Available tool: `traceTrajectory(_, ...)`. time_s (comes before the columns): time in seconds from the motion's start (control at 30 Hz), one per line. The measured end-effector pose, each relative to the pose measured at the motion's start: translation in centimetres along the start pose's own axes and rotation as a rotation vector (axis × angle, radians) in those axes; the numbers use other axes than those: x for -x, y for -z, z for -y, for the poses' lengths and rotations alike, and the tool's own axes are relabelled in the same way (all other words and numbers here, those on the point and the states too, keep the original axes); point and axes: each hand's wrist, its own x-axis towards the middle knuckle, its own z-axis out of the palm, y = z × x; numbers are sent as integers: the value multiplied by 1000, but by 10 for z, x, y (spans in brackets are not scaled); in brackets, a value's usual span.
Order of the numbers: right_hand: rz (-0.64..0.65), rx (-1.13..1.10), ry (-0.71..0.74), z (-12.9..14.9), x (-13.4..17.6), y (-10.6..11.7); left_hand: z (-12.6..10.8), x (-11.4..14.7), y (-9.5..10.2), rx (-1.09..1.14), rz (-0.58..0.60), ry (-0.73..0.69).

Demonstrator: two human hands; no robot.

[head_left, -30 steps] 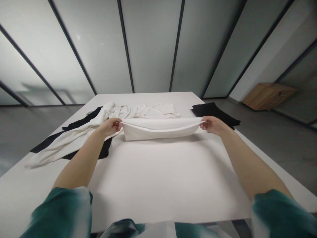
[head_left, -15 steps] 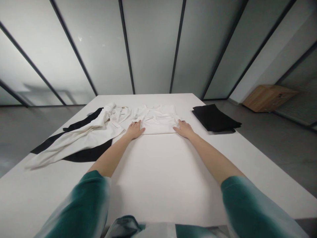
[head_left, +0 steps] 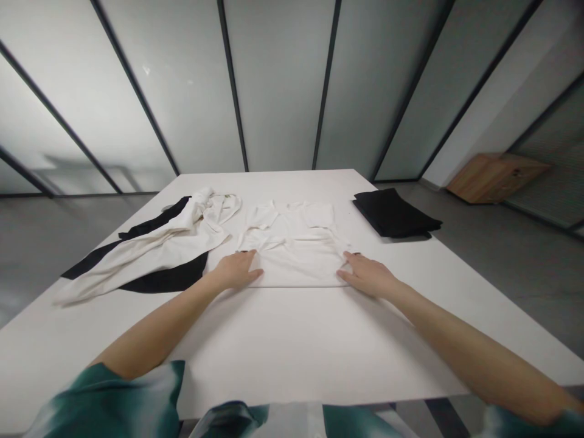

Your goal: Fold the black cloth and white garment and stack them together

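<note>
Head view: touching shirt (head_left: 296,264), laid midway on table (head_left: 296,340), with left hand (head_left: 235,269) and right hand (head_left: 368,277) spread at its near corners, likely to hold it flat. Placed beside rumpled heap (head_left: 182,237) at left and apart from black pile (head_left: 395,214) at right, seemingly for room to work.

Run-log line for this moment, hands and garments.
left hand: at white garment, near-left corner; right hand: at its near-right corner; black cloth: folded, right; rumpled clothes: left
</note>
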Motion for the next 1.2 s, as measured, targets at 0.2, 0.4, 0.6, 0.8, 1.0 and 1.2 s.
traceTrajectory(0.2, -279, -450, -44, -30, -13, 62, 30, -10, 61, 598, -255, 40)
traceTrajectory(0.4, -537, -1268, -145, -49, -100, 84, 67, -85, 80, 1410, -616, 210)
traceTrajectory(0.6, -445, -1456, -240, -42, -173, 60, 71, -142, 57, 1479, -588, 172)
traceTrajectory(0.8, -432, -1247, -296, -25, -210, 34, 67, -175, 33, 1209, -469, 205)
traceTrajectory(1.0, -375, -981, -260, -26, -208, 15, 70, -175, 10, 810, -470, 172)
traceTrajectory(1.2, -304, -248, -50, -32, -177, 0, 61, -148, -3, 271, -375, 198)
